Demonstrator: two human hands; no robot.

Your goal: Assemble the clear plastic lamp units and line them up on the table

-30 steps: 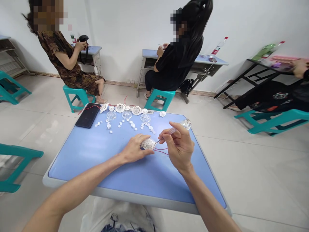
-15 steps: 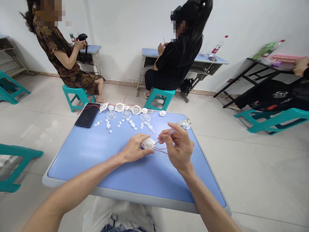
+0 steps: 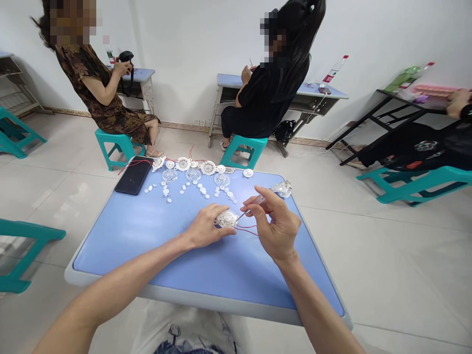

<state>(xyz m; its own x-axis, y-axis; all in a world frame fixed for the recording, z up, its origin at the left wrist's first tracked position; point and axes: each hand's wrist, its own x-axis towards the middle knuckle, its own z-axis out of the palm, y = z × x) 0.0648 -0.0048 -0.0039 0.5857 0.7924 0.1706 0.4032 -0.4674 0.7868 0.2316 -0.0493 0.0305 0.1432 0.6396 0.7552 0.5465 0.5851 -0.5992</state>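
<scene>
Right hand [image 3: 272, 221] pinching thin screwdriver [image 3: 259, 199], tip at right edge of round clear part [image 3: 226, 219]. Left hand [image 3: 204, 226] curled around part, thumb and fingers gripping sides. Part mid-surface [image 3: 177, 275], red wires [image 3: 248, 231] trailing right. Beyond: small white pieces [image 3: 202, 190], clear discs [image 3: 221, 180], white round units [image 3: 208, 168]; black phone [image 3: 134, 177] far left corner.

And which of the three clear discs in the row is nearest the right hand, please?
The rightmost clear disc; the middle one and left one lie farther away.

Classroom-like workroom — school desks [image 3: 228, 80], teal stools [image 3: 249, 143].
</scene>
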